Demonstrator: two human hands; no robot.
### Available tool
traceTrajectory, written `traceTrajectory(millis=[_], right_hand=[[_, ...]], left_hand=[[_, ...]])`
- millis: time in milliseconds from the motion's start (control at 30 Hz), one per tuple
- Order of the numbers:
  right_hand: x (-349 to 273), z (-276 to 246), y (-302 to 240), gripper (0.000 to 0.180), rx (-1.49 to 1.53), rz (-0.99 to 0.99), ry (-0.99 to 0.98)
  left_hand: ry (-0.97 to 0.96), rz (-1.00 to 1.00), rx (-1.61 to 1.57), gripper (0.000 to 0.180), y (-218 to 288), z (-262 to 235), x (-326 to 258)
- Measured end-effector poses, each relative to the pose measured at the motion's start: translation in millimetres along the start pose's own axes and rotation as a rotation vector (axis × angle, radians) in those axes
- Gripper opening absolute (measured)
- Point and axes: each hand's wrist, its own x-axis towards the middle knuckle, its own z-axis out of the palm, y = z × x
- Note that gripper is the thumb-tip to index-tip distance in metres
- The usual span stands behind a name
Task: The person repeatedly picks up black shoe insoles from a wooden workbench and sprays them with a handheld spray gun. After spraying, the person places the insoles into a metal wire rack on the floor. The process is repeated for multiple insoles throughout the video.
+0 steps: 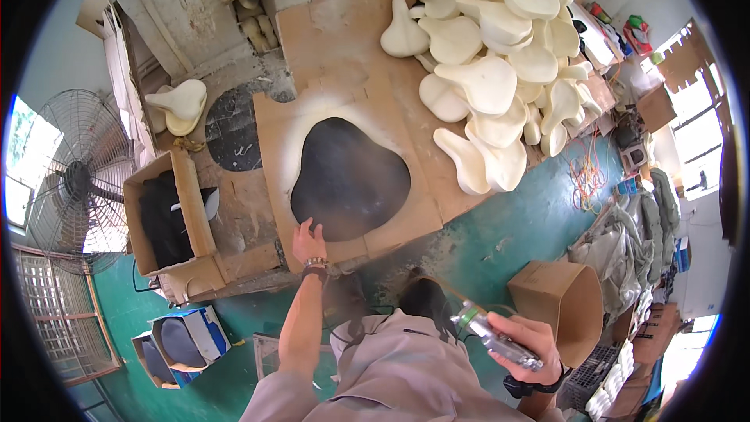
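Note:
A black, saddle-shaped sheet [349,180] lies flat on a cardboard-covered bench, its narrow end pointing away from me. Pale overspray rings it on the cardboard. My left hand [310,244] is at the sheet's near left edge, fingers apart; whether the fingertips touch it I cannot tell. Off to the right, beyond the bench's front edge, my right hand [533,345] is wrapped round a metal spray gun [497,334] with a green fitting and a hose. A faint haze hangs near the sheet.
Cream foam bicycle saddles [478,82] are piled at the bench's right, with a few more [178,105] at its left. An open carton [205,207] of black pieces stands at the left, near a large fan [76,180]. Another carton [535,297] is on the green floor at right.

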Motion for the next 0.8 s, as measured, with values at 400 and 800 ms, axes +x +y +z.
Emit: traceTrajectory(millis=[400, 800], right_hand=[[34, -16, 25, 0.060, 0.013, -0.109, -0.006], [58, -42, 101, 0.051, 0.146, -0.133, 0.172]], left_hand=[[0.033, -0.027, 0.058, 0.018, -3, 3, 21], [0.186, -0.601, -0.517, 0.037, 5, 25, 36]])
